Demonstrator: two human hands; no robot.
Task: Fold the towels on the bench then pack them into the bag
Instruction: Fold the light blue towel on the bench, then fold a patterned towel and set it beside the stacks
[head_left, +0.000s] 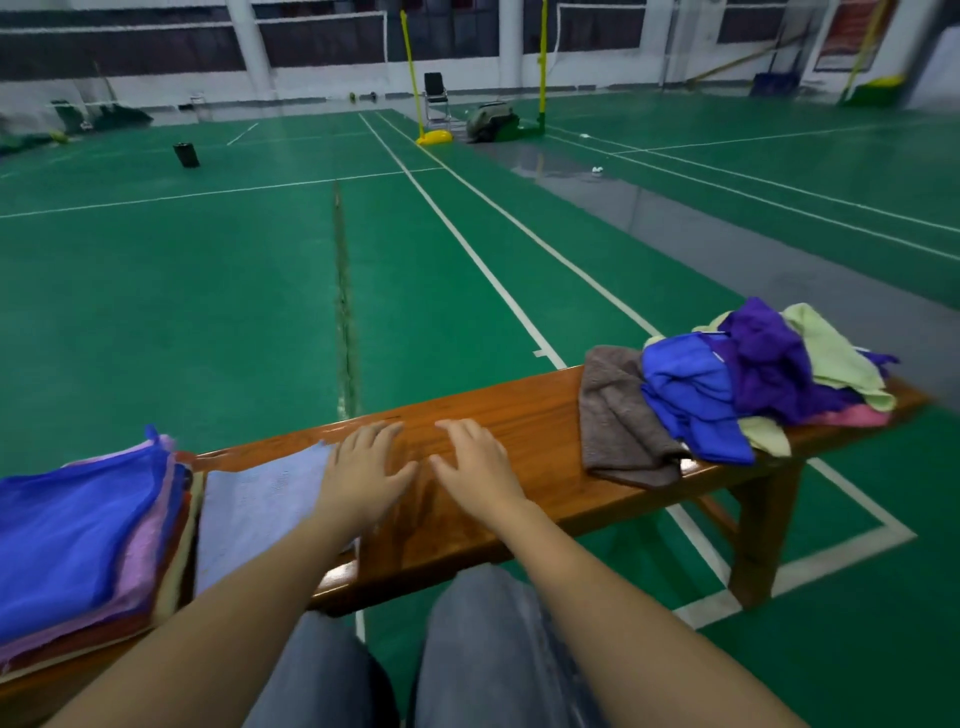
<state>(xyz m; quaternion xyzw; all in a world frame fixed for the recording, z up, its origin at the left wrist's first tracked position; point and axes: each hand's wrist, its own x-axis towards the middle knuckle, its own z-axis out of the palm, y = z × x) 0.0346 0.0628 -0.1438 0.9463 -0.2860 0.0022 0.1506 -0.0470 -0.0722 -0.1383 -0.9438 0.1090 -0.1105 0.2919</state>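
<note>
A wooden bench (519, 415) runs across the view. At its left end lies a stack of folded towels (78, 535) with a blue one on top. Beside the stack a light blue towel (254, 514) lies flat. My left hand (363, 467) rests with spread fingers at that towel's right edge. My right hand (478, 462) lies flat on the bare wood, fingers straight, holding nothing. At the right end sits a heap of unfolded towels (753, 374): brown, blue, purple, pale green and pink. No bag is in view.
My knees in grey trousers (483, 649) are under the bench's near edge. Green court floor with white lines (467, 249) spreads beyond. Far off stand a black chair (435, 96), yellow net posts (542, 62) and a dark bin (186, 154).
</note>
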